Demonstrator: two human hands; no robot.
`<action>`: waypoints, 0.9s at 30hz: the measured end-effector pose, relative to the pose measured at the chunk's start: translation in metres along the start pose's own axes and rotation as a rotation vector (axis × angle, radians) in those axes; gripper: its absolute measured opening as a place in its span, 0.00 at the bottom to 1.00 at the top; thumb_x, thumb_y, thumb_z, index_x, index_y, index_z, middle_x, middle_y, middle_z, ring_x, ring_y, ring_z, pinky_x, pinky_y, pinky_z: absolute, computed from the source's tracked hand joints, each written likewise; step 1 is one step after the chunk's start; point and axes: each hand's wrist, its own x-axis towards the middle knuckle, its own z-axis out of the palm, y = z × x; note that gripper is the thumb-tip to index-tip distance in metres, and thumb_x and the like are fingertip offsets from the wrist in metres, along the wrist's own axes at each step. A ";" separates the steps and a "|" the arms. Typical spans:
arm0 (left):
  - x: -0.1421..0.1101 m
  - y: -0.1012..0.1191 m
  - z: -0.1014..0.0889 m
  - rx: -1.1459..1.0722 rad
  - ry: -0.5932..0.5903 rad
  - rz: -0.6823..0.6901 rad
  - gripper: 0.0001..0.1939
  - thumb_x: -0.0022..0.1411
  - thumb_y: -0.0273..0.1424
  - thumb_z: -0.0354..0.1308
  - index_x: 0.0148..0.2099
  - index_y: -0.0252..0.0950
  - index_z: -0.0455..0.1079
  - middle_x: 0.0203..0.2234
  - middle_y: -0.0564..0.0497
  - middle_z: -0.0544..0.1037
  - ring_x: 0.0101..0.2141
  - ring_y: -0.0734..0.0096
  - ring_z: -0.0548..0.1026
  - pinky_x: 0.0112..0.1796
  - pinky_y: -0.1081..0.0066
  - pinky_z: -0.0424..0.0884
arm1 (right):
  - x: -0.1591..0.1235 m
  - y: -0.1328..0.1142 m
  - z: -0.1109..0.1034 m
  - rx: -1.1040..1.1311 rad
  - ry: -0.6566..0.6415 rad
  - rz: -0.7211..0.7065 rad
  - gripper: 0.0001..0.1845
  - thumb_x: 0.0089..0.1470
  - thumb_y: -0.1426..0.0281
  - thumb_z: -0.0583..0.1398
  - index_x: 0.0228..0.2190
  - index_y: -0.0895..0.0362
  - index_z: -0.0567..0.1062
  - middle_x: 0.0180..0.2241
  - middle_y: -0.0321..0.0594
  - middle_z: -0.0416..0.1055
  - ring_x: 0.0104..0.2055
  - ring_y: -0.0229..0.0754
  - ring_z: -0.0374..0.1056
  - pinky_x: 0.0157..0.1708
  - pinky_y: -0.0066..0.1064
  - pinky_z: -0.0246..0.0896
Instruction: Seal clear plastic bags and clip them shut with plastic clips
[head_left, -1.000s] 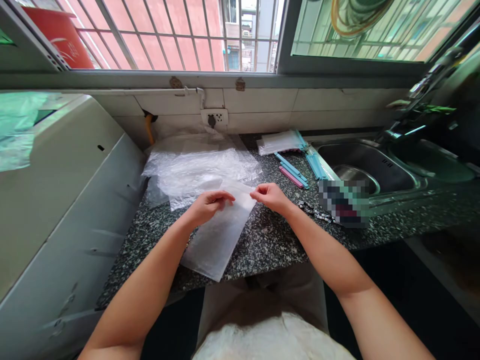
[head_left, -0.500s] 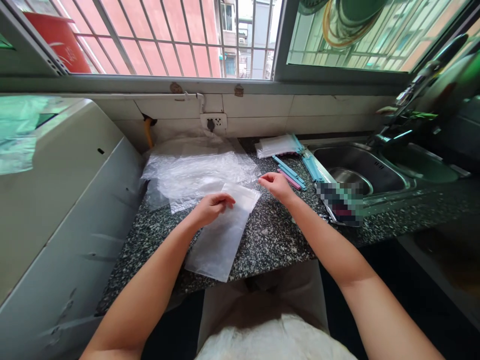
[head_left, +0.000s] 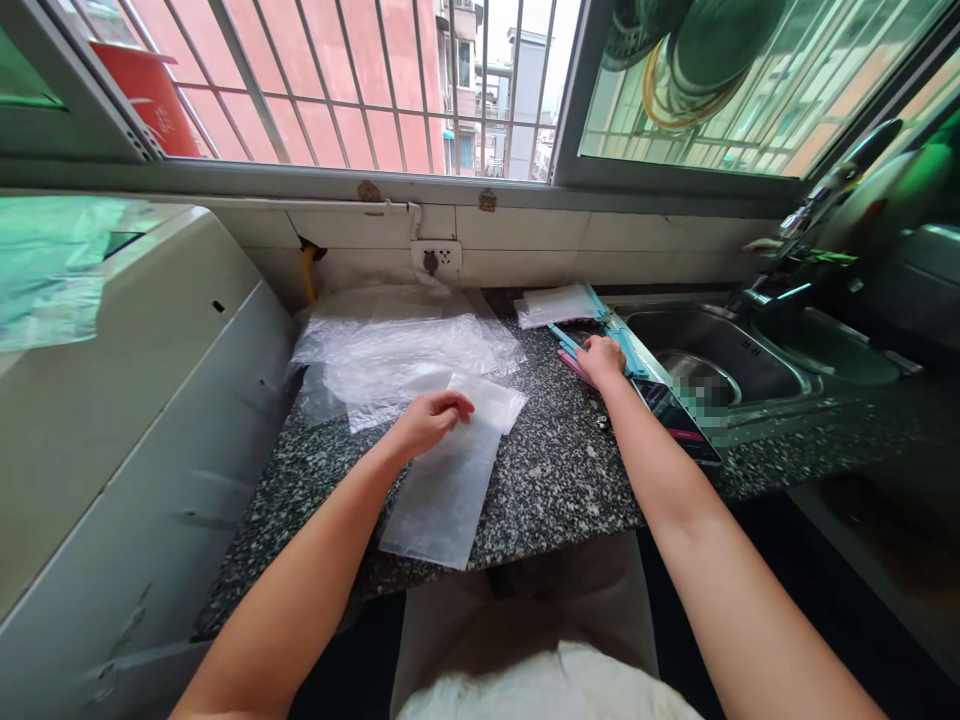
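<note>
A flat translucent plastic bag (head_left: 442,510) lies on the counter, its lower end towards the front edge. My left hand (head_left: 431,420) is over the bag's upper left side, fingers curled together; whether they pinch anything is hidden. Further right, my right hand (head_left: 602,358) has closed at a group of light blue plastic strips (head_left: 568,341), with its fingertips on them. A pink strip (head_left: 576,366) lies just below the blue ones. More blue strips (head_left: 632,345) rest beside the sink, right of this hand.
Behind my left hand is a heap of clear plastic bags (head_left: 412,345). A stack of clear packets (head_left: 559,305) sits at the back. On the right are a phone-like dark device (head_left: 679,420) and a steel sink (head_left: 780,365). A white appliance (head_left: 172,290) borders the left.
My right hand has moved right, from beside the bag's upper corner to the blue strips. My left hand stays over the bag. The view has shifted slightly.
</note>
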 end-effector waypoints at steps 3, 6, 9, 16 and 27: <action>0.000 0.000 0.000 -0.003 0.000 -0.008 0.12 0.45 0.25 0.47 0.30 0.33 0.71 0.20 0.54 0.75 0.20 0.78 0.63 0.25 0.75 0.61 | 0.001 0.007 0.007 0.031 0.009 0.006 0.09 0.44 0.70 0.64 0.22 0.61 0.70 0.24 0.49 0.67 0.38 0.50 0.64 0.35 0.39 0.52; -0.001 0.001 0.001 -0.011 0.001 -0.023 0.12 0.44 0.26 0.47 0.30 0.34 0.71 0.21 0.53 0.75 0.20 0.77 0.63 0.25 0.75 0.61 | 0.000 0.009 0.010 0.056 0.021 -0.015 0.08 0.44 0.72 0.64 0.21 0.60 0.69 0.23 0.46 0.66 0.37 0.48 0.63 0.36 0.39 0.50; 0.000 0.001 0.001 -0.037 -0.001 -0.032 0.12 0.44 0.26 0.47 0.30 0.33 0.71 0.20 0.53 0.75 0.20 0.77 0.63 0.25 0.75 0.62 | -0.003 0.007 0.008 0.023 0.007 0.005 0.06 0.47 0.73 0.61 0.22 0.61 0.69 0.24 0.47 0.66 0.37 0.48 0.64 0.37 0.41 0.48; 0.000 0.003 0.002 -0.079 -0.013 -0.039 0.11 0.44 0.25 0.47 0.28 0.33 0.71 0.19 0.54 0.74 0.20 0.78 0.64 0.26 0.75 0.62 | -0.008 0.003 0.004 -0.053 -0.002 -0.014 0.05 0.50 0.74 0.59 0.26 0.63 0.73 0.30 0.56 0.70 0.40 0.52 0.65 0.38 0.42 0.48; 0.001 -0.001 0.003 -0.024 -0.038 -0.030 0.12 0.46 0.24 0.46 0.28 0.33 0.70 0.20 0.54 0.75 0.20 0.78 0.64 0.25 0.76 0.62 | -0.034 -0.027 0.002 -0.080 0.110 -0.296 0.12 0.52 0.67 0.55 0.31 0.60 0.77 0.35 0.51 0.75 0.38 0.50 0.65 0.37 0.38 0.51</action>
